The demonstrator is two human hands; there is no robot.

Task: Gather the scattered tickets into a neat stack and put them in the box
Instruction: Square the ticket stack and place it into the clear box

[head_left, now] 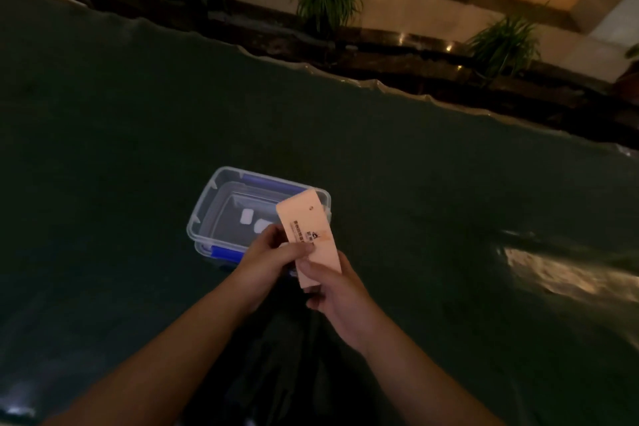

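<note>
Both forearms are bare to the frame edge, left hand [268,258] and right hand [337,290] ungloved.

We see a dim, grainy frame; warm light upper right, glare on the table [553,273], edges bowed.

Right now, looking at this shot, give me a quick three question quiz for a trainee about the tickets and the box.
1. True or false: the clear box has its lid on.
2. Which hands hold the stack of tickets? A left only, B right only, C both.
3. Fill in: the clips on the box are coloured ____.

Key: 1 false, the box is open. 2 C, the left hand and the right hand both grip the stack, held over the box's near right corner. 3 blue.
</note>
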